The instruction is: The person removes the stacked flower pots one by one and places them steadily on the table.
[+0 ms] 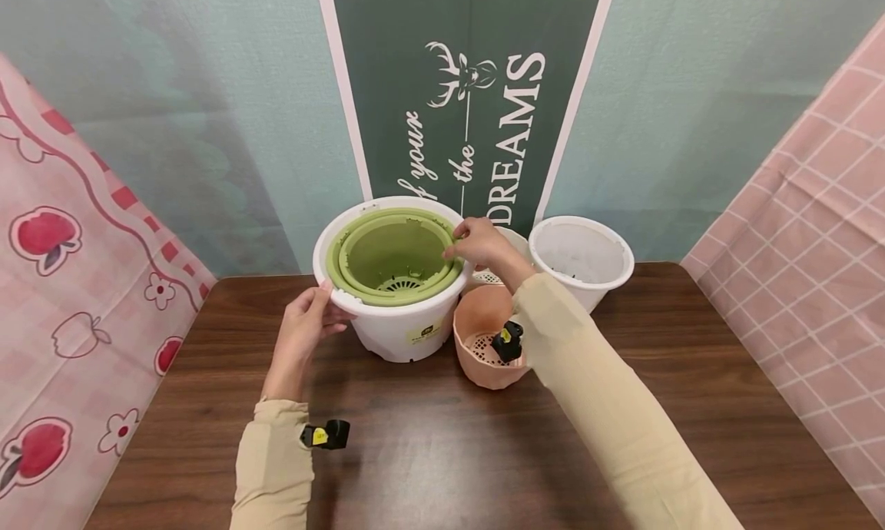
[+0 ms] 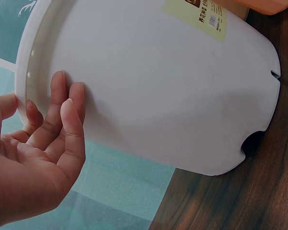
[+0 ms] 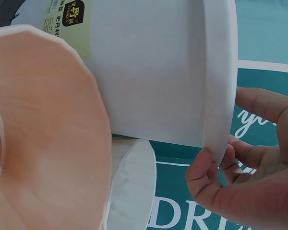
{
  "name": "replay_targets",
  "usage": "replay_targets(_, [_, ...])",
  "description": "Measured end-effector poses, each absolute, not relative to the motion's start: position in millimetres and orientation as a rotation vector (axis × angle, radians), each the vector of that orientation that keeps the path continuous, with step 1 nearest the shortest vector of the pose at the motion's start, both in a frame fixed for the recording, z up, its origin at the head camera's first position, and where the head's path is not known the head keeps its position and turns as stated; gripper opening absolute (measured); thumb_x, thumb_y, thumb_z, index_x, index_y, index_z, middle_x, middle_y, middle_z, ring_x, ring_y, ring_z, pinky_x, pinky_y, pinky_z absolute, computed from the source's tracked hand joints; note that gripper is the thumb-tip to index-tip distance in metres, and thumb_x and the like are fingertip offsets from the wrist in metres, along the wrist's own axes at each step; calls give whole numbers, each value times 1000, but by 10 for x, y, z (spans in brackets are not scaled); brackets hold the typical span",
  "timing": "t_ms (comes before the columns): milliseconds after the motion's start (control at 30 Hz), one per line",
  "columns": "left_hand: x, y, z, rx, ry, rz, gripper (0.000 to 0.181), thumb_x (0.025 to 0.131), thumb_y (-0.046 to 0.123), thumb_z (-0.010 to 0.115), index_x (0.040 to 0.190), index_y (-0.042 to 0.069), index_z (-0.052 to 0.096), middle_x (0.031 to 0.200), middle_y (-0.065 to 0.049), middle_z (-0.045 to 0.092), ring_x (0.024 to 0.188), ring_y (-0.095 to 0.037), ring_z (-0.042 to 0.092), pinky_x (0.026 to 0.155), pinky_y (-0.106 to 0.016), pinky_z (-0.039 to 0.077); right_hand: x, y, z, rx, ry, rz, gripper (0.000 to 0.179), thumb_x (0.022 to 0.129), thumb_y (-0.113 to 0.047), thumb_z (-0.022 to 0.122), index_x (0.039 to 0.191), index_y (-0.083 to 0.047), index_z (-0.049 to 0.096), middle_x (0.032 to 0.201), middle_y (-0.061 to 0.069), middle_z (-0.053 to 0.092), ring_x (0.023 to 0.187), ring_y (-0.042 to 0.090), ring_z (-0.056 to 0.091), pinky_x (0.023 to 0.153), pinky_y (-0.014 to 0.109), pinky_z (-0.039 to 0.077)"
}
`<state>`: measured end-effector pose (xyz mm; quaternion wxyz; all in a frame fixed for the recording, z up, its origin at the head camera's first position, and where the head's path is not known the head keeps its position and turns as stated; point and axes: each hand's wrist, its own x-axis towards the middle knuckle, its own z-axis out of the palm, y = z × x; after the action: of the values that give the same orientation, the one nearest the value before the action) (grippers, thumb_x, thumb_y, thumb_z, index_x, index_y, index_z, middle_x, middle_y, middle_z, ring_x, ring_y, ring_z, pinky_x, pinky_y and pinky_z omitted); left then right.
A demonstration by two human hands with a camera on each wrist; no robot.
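Observation:
A large white flowerpot [image 1: 390,336] with a yellow label [image 1: 425,332] stands upright on the table, with green flowerpots [image 1: 397,246] nested inside it. My left hand [image 1: 307,322] holds the white rim at the left, thumb on top and fingers along the outside, as the left wrist view shows. At the right side my right hand [image 1: 487,246] grips the rim of the same white pot. Some of its fingertips reach inside, close to the green rim, and others sit outside. How far those inner fingertips touch the green pot is hidden.
A peach-coloured pot [image 1: 484,307] with a perforated base tilts against the white pot's right side. Behind it is a cream pot [image 1: 513,238], partly covered by my right hand. Another white pot [image 1: 584,257] stands farther right. Cloth backdrops [image 1: 664,130] border the brown table [image 1: 429,453].

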<state>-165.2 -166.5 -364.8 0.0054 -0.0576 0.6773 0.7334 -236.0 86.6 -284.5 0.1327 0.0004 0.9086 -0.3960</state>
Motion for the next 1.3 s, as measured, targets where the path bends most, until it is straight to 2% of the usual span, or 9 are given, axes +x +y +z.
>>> replay_targets(300, [-1654,-1666,-3656,-177,2110,2307,27,98,30,43,84,7,49,63,6,64,64,-7,64,57,-20,51,-2366,844,-2842,43,2642,-1134,46,78,-13,70,115,2,50,120,15,45,94,24,50,70,38,52])
replay_targets(433, [-1653,-1665,-3660,-174,2110,2307,27,98,30,43,85,7,49,63,6,64,64,-7,64,57,-20,51,-2361,828,-2851,31,2668,-1104,46,77,-14,71,115,3,50,128,18,37,100,26,48,73,41,52])
replay_targets(533, [-1652,-1666,-3660,-177,2112,2299,27,97,30,44,85,7,50,63,6,64,64,-7,64,57,-20,51,-2353,814,-2862,23,2695,-1090,46,75,-13,72,113,3,50,131,21,30,105,28,44,70,39,52])
replay_targets(800, [-1654,-1665,-3648,-187,2138,2274,29,97,32,44,86,6,49,64,6,64,66,-7,64,58,-20,52,-2353,787,-2899,20,2742,-1102,43,72,-11,73,106,4,50,121,20,30,91,26,45,62,28,46])
replay_targets(1067, [-1643,-1666,-3628,-187,2149,2261,30,96,33,45,87,5,50,66,6,64,67,-7,64,59,-20,52,-2329,759,-2853,0,2752,-1041,45,72,-10,73,106,4,48,117,20,30,87,26,45,64,30,45])
replay_targets(1300, [-1639,-1660,-3622,-185,2137,2264,29,96,33,45,89,5,50,67,6,64,68,-7,64,59,-20,52,-2322,736,-2863,27,2786,-1019,43,71,-11,73,102,4,48,115,18,30,92,28,47,80,30,45])
